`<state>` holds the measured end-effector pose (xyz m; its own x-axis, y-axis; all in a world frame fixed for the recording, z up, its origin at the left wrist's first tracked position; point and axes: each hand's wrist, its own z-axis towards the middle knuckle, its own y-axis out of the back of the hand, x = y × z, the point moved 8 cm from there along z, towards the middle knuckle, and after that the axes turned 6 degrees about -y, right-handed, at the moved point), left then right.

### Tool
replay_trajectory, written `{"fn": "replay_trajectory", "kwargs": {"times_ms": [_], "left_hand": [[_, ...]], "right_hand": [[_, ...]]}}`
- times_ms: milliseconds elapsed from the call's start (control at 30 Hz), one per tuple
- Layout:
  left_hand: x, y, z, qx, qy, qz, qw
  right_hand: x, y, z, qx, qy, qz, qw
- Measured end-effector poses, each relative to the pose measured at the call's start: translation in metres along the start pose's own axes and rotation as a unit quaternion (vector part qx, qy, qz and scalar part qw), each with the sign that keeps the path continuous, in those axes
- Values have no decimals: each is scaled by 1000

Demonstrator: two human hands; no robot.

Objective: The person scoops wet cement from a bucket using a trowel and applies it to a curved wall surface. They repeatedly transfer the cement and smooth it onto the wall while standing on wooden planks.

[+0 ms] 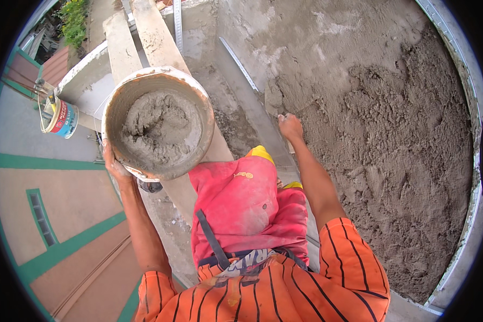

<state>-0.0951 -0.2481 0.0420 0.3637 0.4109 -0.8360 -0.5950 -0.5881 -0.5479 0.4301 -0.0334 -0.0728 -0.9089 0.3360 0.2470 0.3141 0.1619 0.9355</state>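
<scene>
My left hand is wrapped round the lower left side of a large pale bucket, its fingers partly hidden by the bucket. Thick grey wet mortar lies inside it, with a dark hollow near the middle. My right hand is closed round the handle of a trowel. The mortar-smeared blade lies at the left edge of a wall coated in mortar. Rough, lumpy fresh mortar covers much of that wall to the right of my hand.
Two wooden planks run beneath the bucket. A small printed pail with tools in it hangs at the left. Thin perforated metal strips edge the wall. Far below at left stands a building wall with green bands.
</scene>
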Motion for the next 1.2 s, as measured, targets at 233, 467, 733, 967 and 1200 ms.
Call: {"fn": "replay_trajectory", "kwargs": {"times_ms": [233, 467, 733, 967, 1200], "left_hand": [[4, 23, 9, -8, -43, 11, 999], [4, 20, 5, -17, -32, 14, 999], [5, 24, 5, -37, -26, 13, 999], [-4, 9, 1, -35, -25, 29, 999], [-5, 0, -4, -48, -17, 16, 999]], "right_hand": [[20, 22, -10, -47, 8, -3, 999], [0, 63, -46, -46, 11, 36, 998], [-28, 137, -97, -109, 31, 76, 991], [-38, 182, -144, -133, 10, 63, 989], [-26, 209, -173, -201, -15, -29, 979]]}}
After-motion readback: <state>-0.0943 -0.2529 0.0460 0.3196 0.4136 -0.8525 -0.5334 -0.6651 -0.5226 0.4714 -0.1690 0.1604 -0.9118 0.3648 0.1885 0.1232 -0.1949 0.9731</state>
